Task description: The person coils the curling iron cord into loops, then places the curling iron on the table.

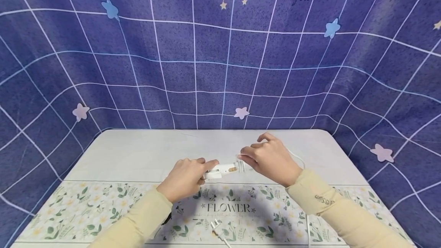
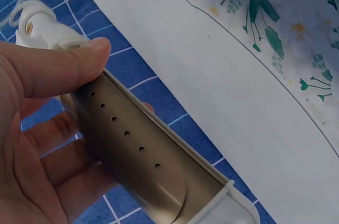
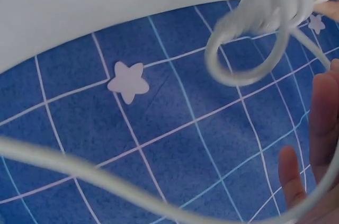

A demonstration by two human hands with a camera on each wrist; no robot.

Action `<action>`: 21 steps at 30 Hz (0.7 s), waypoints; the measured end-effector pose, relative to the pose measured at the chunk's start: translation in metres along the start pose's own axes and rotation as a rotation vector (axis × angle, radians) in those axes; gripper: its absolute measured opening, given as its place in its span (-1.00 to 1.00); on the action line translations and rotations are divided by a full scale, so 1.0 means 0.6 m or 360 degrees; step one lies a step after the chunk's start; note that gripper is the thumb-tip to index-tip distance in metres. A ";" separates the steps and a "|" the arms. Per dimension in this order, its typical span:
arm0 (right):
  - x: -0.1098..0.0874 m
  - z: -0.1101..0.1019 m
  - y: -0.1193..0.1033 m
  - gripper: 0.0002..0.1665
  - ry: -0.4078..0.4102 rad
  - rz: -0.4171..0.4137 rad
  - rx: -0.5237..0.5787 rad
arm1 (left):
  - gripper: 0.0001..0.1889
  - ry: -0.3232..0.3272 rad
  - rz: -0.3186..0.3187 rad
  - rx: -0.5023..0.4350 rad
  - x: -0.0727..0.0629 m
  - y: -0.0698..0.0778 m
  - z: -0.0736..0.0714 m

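A white hair iron (image 1: 225, 169) is held over the table by my left hand (image 1: 187, 175), which grips its body. In the left wrist view, my thumb presses beside a bronze-coloured plate (image 2: 132, 139) dotted with small holes, fingers curled behind. White power cord (image 3: 238, 81) wraps in coils round the handle end, with one loose loop hanging there. My right hand (image 1: 272, 160) is next to that end, thumb and forefinger pinching the cord. From this hand, the cord's length sweeps away across the right wrist view. A gold-coloured button shows on the handle.
The cord's plug (image 1: 217, 229) lies on the flower-printed strip (image 1: 227, 206) near the table's front edge. A white table surface (image 1: 144, 152) stretches behind it. Blue gridded cloth (image 1: 220, 68) with stars hangs around the back and sides.
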State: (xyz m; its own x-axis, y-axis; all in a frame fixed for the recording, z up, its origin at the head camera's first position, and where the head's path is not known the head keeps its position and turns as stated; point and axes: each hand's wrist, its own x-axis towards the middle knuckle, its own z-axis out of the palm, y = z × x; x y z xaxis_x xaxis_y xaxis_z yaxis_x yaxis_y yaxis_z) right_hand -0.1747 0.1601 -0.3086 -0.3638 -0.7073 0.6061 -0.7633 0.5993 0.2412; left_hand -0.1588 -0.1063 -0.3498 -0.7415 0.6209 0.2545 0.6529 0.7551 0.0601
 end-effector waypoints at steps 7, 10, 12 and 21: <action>-0.012 0.008 -0.017 -0.86 0.0031 -0.0030 0.0095 | -0.35 0.0076 -0.0047 0.0032 0.002 -0.007 0.008; -0.020 0.012 -0.026 -0.83 0.0012 -0.0005 0.0159 | -0.36 0.0112 -0.0067 0.0057 0.001 -0.011 0.012; -0.028 0.014 -0.032 -0.79 -0.0020 0.0028 0.0190 | -0.35 0.0129 -0.0093 0.0062 0.001 -0.014 0.014; -0.058 0.026 -0.044 -0.53 -0.0150 0.0129 0.0368 | -0.35 0.0165 -0.0204 0.0017 -0.006 -0.021 0.006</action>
State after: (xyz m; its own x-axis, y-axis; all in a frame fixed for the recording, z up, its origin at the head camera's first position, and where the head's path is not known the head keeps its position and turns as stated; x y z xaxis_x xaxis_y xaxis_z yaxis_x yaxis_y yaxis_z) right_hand -0.1504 0.1632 -0.3481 -0.4688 -0.6988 0.5403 -0.8274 0.5616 0.0084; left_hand -0.1649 -0.1173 -0.3550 -0.7984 0.4943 0.3439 0.5516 0.8294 0.0883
